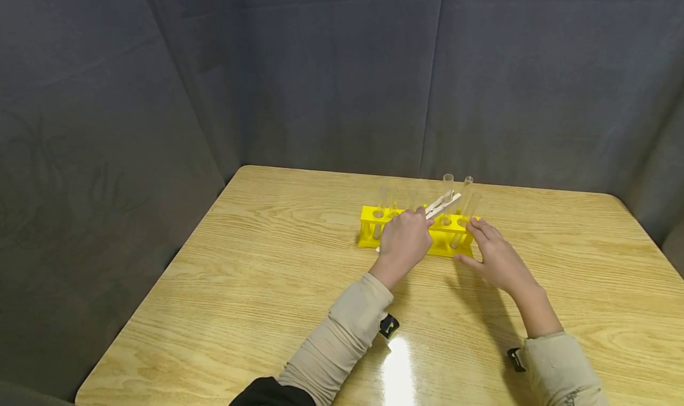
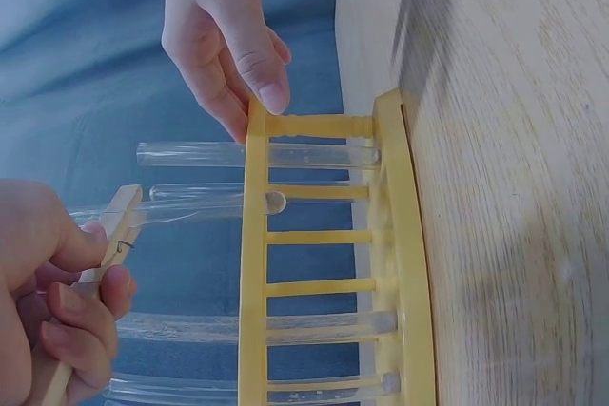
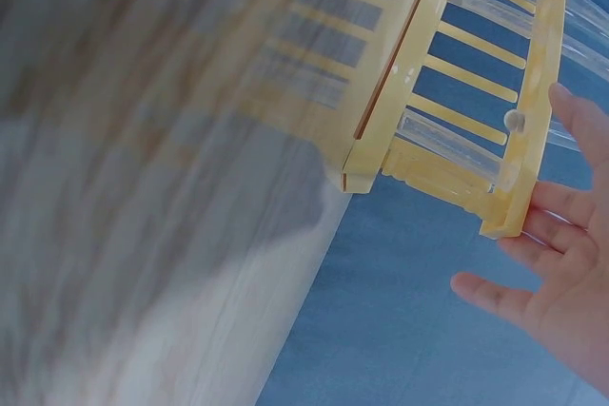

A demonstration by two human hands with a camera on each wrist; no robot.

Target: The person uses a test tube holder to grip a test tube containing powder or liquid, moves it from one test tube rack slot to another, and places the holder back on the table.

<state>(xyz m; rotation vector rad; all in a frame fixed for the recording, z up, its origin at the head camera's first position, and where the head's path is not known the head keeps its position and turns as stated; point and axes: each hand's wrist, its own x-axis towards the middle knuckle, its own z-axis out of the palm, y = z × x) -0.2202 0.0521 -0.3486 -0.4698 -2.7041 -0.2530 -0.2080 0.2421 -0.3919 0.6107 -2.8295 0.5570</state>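
Observation:
My left hand (image 1: 406, 237) grips a wooden test tube holder (image 1: 443, 206), fingers curled round its handles. The holder's jaws clasp a clear test tube (image 2: 205, 204). In the left wrist view the rounded bottom of this tube pokes just through the top plate of a yellow test tube rack (image 2: 252, 273). At the rack's right end, my right hand (image 1: 499, 260) rests its fairly straight fingertips on the top plate, thumb held apart. Close by that hand, another test tube (image 2: 324, 156) stands full depth in the rack. My left hand hides the rack's middle in the head view.
Several more clear test tubes (image 2: 324, 327) stand in the rack, some toward its left end. The rack is on a wood-grain table (image 1: 256, 257), with a dark grey curtain (image 1: 331, 85) behind it. Wrist straps with small black pieces (image 1: 389, 326) hang under both sleeves.

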